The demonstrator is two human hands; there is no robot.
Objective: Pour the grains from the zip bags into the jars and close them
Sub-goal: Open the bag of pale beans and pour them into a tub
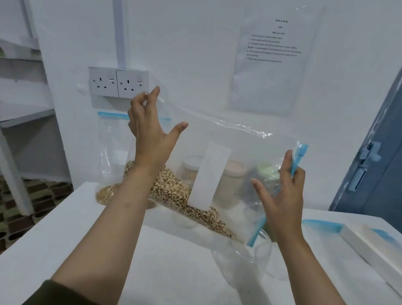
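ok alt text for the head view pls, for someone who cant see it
Two bare hands tilt a clear zip bag of pale beans over an open glass jar on a white table: left hand pinches the bottom corner, right hand holds the blue zip end.

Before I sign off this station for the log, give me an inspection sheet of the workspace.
Surface: white table.
Job's things: held zip bag tilted, beans sliding toward its blue zip end over a clear jar; second zip bag of grains behind.
Clutter: lidded jars at back, white box on the right.
Grippers: left hand pinches the bag's raised corner; right hand grips the zip end.
Cables: nothing seen.
Surroundings: wall sockets, posted sheet, blue door.
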